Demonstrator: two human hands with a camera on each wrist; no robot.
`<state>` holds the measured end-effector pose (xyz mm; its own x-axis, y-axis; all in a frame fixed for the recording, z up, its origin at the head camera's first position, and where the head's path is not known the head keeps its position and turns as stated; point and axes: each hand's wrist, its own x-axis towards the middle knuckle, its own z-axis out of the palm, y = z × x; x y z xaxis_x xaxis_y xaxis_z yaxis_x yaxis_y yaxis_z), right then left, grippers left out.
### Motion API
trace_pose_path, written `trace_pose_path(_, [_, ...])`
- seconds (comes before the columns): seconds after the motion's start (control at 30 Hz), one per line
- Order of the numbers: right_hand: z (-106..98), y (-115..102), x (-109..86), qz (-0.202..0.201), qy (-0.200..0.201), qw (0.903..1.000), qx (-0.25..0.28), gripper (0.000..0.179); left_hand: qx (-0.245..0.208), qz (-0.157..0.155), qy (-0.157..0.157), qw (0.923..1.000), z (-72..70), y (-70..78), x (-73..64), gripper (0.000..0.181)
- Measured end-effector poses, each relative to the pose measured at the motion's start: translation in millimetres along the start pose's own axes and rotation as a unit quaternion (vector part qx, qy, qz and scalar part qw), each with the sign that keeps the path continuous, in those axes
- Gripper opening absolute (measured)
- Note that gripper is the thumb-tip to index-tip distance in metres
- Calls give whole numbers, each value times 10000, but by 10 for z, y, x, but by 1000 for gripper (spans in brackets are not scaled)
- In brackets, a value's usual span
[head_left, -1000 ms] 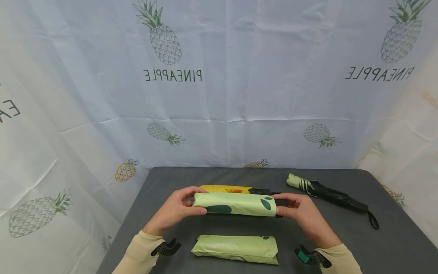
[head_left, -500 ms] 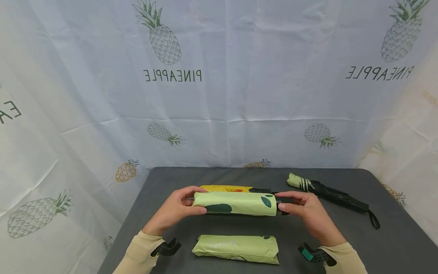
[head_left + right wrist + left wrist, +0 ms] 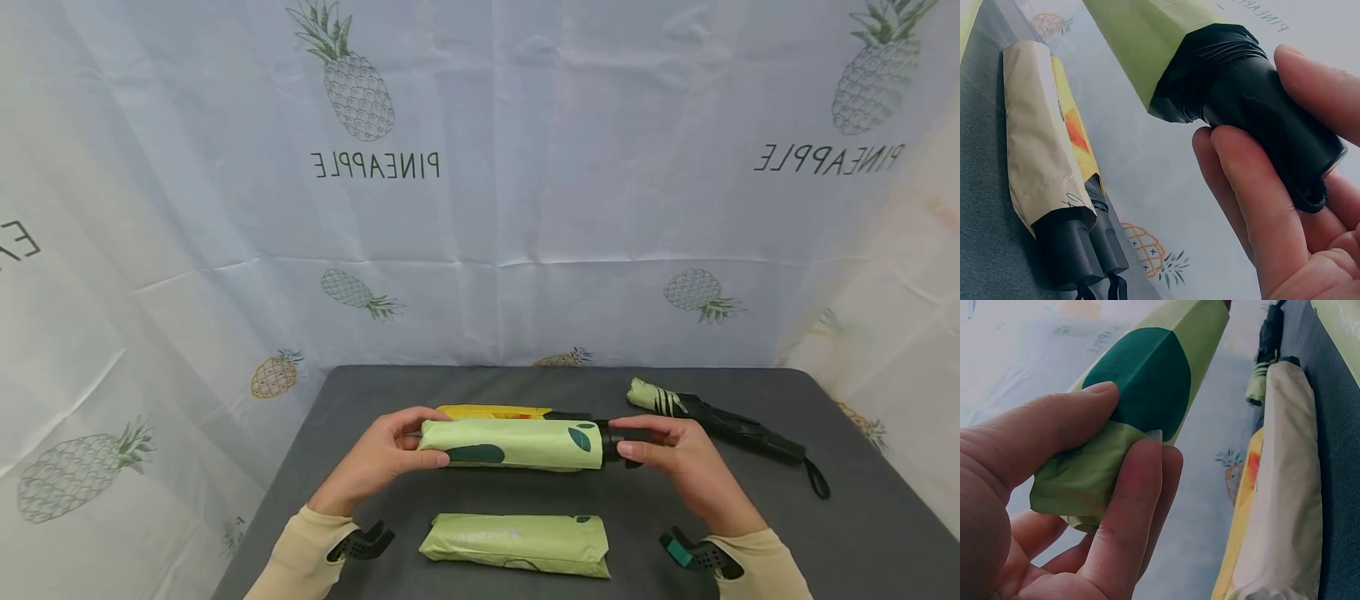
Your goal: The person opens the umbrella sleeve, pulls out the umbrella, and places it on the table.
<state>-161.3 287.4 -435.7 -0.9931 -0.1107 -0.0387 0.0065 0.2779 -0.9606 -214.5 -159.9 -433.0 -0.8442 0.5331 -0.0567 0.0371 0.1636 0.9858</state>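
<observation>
A folded umbrella in a light green cover with dark green leaf prints is held level above the table. My left hand pinches the cover's left end between thumb and fingers. At the other end, my right hand grips the black umbrella handle, which sticks out of the cover; a black strap loop hangs by its end. Nearer to me lies a flat-looking light green sleeve, touched by neither hand.
Behind the held umbrella lie a yellow folded umbrella and a beige one, side by side. At the right is a black folded umbrella with a green tip. A pineapple-print curtain hangs behind the dark table.
My right hand has moved slightly right, from the cover's edge onto the black handle. More of the handle now shows. The left hand has stayed nearly in place on the cover.
</observation>
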Motion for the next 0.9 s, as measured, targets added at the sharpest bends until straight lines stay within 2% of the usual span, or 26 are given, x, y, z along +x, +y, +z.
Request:
trace_pose_path(0.27, [-4, -4, 6, -154, 9, 9999, -34, 45, 24, -50, 51, 10000, -14, 17, -11, 61])
trace_pose_path(0.9, [-34, 13, 3, -236, -10, 9997, 114, 44, 20, -136, 94, 9999, -11, 25, -29, 63])
